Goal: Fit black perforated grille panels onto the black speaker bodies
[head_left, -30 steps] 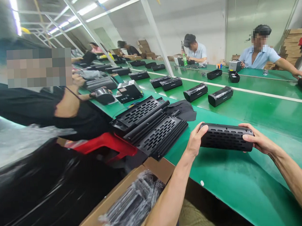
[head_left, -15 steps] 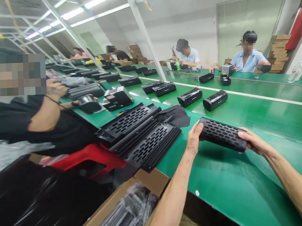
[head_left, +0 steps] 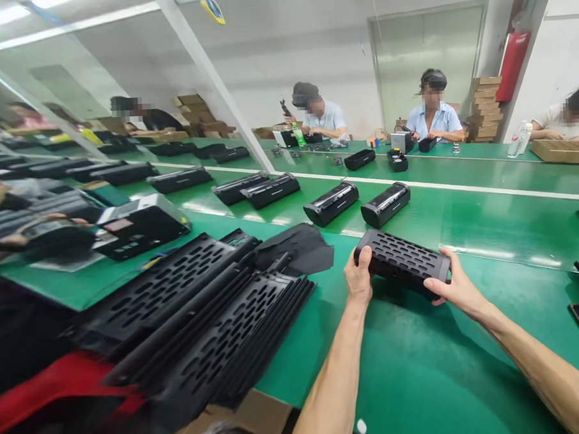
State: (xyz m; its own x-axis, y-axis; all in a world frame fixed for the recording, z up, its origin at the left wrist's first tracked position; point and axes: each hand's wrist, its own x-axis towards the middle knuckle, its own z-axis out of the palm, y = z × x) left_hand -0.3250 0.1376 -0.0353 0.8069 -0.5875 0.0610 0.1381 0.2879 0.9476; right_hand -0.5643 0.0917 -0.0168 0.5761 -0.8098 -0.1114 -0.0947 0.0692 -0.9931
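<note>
Over the green bench I hold a black slotted speaker housing [head_left: 402, 253] between both hands, its rows of oblong holes facing up. My left hand [head_left: 359, 279] is closed round its left end, thumb on the near edge. At the right end, my right hand [head_left: 458, 287] grips with the thumb low on the near side and the fingers at the end. To the left lie several black slotted panels [head_left: 177, 279] in a pile, with a thin black sheet [head_left: 295, 249] behind them. The underside of the housing is hidden.
Beyond my hands, black speaker units [head_left: 331, 203] stand in rows on the green line [head_left: 486, 218]. A white-and-black box [head_left: 141, 226] sits left, near a co-worker's hand. Other people work across the line. Below left are a red stool [head_left: 52, 384] and an open carton [head_left: 260, 413].
My view has swung to the right. The housing stays in both hands, its slotted face tipped differently. My right thumb has moved from the slotted face to the near lower edge.
</note>
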